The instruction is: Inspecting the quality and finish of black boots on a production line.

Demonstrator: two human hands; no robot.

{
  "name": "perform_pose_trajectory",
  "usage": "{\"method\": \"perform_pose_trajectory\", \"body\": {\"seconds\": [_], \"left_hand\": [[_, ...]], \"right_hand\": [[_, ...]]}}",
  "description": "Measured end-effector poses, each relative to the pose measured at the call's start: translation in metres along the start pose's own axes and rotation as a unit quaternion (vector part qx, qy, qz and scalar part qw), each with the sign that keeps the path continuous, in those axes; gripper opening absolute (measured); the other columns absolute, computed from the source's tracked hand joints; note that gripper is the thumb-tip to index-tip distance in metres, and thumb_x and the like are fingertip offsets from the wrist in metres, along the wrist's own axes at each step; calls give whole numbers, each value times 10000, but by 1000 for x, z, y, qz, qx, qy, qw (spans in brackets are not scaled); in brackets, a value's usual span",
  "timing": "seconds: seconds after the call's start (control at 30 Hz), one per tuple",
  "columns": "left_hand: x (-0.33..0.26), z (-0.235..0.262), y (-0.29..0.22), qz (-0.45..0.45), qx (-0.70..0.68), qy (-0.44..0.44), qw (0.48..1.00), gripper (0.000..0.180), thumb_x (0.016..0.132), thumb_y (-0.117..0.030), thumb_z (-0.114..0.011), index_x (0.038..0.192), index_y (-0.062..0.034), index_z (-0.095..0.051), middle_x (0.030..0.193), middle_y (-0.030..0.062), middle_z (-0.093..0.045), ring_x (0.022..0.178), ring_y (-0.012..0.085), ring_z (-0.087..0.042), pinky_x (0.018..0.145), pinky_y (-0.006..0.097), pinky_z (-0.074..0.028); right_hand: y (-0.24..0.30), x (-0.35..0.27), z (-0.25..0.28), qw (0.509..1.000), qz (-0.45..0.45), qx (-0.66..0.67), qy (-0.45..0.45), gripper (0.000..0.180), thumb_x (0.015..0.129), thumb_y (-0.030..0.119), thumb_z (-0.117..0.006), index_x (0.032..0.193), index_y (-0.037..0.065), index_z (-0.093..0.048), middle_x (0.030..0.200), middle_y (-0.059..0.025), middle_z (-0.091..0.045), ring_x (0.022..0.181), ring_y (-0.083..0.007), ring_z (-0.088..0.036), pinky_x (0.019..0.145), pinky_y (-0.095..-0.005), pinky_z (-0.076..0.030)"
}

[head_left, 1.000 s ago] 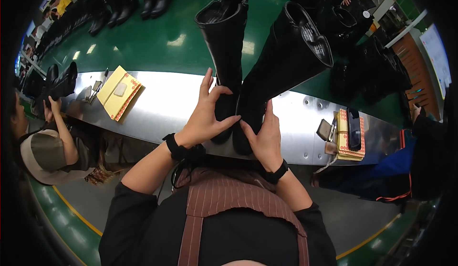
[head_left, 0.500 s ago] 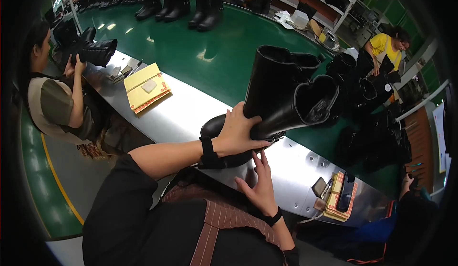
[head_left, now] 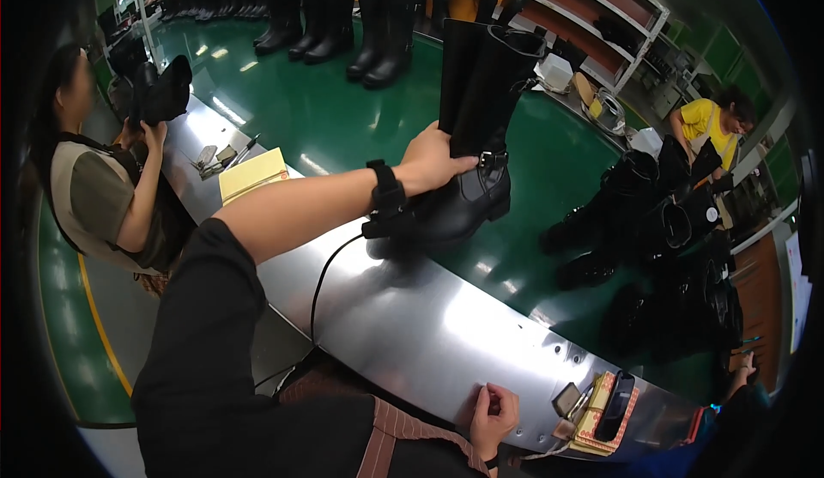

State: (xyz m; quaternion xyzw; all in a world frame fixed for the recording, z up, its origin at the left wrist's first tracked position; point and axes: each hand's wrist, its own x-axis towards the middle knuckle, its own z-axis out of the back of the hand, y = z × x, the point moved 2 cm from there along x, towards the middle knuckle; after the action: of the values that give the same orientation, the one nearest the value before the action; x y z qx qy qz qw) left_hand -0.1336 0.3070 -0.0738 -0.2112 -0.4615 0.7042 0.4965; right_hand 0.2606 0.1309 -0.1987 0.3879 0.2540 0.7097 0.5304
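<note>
A pair of tall black boots (head_left: 468, 208) with buckled ankle straps is upright beyond the metal bench edge, over the green table. My left hand (head_left: 432, 160) is wrapped round the boots at the ankle, arm stretched forward; its hidden fingers lie behind the leather. Whether the soles rest on the table or hang just above it, I cannot tell. My right hand (head_left: 493, 420) is at the near edge of the metal ledge (head_left: 421, 323), fingers curled in with nothing visible in them. Close to its right lies a yellow pad (head_left: 589, 435) with a dark phone (head_left: 614, 405) on it.
Several black boots (head_left: 386, 40) stand along the far side of the green table (head_left: 318, 109), and more are heaped at right (head_left: 669, 246). On the left ledge lie a yellow pad (head_left: 255, 175) and small tools (head_left: 215, 160). A co-worker (head_left: 107, 178) holds a boot (head_left: 160, 89) there.
My left hand has carried the boots forward, away from me, and turned them more upright. My right hand has left the boots, dropped back to the ledge's near edge and curled its fingers.
</note>
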Motion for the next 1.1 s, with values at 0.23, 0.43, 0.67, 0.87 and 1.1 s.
{"method": "perform_pose_trajectory", "body": {"seconds": [0.23,0.43,0.67,0.87,1.1], "left_hand": [[209,-22,31,-80,185,-199,959,499,764,-373,-797,1090,-8,-702,1169,216,-594,1049,388,-606,929,426,-495],[255,-83,114,156,276,9,948,1149,654,-709,-743,1573,-359,-148,1637,204,-1,1488,466,-4,1074,776,-58],[258,-106,152,69,387,-34,919,958,782,-568,-721,1559,-278,-240,1639,169,-55,1493,449,-36,1104,742,-121],[207,-66,93,100,399,202,889,808,841,-526,-684,1502,-166,-391,1566,190,-309,1463,363,-260,1146,599,-245],[50,-5,-10,-99,224,384,890,631,899,-506,-652,1279,-5,-604,1176,190,-676,1083,279,-644,934,360,-500]], "right_hand": [[20,8,5,996,81,-34,-9,148,798,-11,-745,932,46,-726,783,-83,-651,663,-201,-581,610,-304,-481],[19,17,-2,998,48,-43,-27,184,756,-78,-734,892,44,-716,790,-82,-665,644,-186,-573,593,-291,-489],[21,20,1,995,58,-83,23,196,742,-49,-744,907,49,-708,850,-99,-678,647,-206,-590,605,-296,-498],[18,14,-1,999,41,-33,11,180,749,-31,-741,912,33,-699,875,-102,-681,677,-210,-604,617,-291,-504],[8,6,-3,998,28,-55,8,76,775,52,-731,836,67,-689,730,-58,-609,614,-207,-568,598,-326,-450]]}}
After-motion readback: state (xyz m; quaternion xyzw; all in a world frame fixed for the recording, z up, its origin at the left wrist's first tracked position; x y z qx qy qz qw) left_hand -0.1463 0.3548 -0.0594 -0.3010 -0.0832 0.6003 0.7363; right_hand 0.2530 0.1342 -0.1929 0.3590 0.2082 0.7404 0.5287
